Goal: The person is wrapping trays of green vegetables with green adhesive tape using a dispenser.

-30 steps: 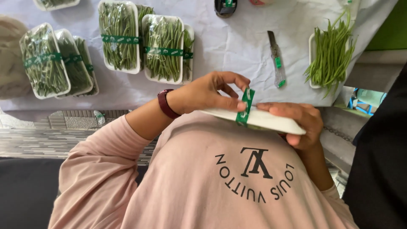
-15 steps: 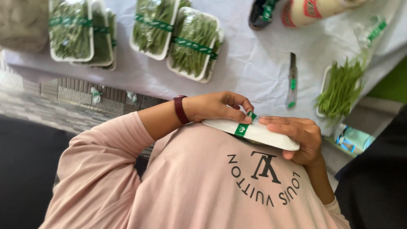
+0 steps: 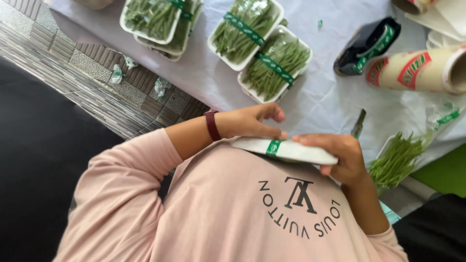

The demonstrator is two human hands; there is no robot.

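White crumpled sheet (image 3: pixel 310 104) covers the table; grey tiled floor (image 3: pixel 73 68) at left. Upper left, two stacked white trays of green beans (image 3: pixel 158 17), film-wrapped, green band across. Next right, two more wrapped bean trays (image 3: pixel 262 53), each with a green band running diagonally. Farther right, black tape dispenser (image 3: pixel 366 46) carrying green tape, then a cream roll (image 3: pixel 420 70) with red and green print lying on its side. Below it, a small knife (image 3: pixel 359 125), partly hidden, and an open white tray of loose green beans (image 3: pixel 398 160) at the table edge.

Held white foam tray (image 3: pixel 286 150) is seen edge-on against the person's pink shirt (image 3: pixel 233 213), bottom side up, with a green tape band (image 3: pixel 273 147) wrapped across its middle.

Hand with the dark red wristband (image 3: pixel 250 122) lies on the tray's upper face, fingers loosely spread, fingertips pressing beside the green band. Other hand (image 3: pixel 340 157) grips the tray's right end, fingers curled together over the top edge, thumb not visible.
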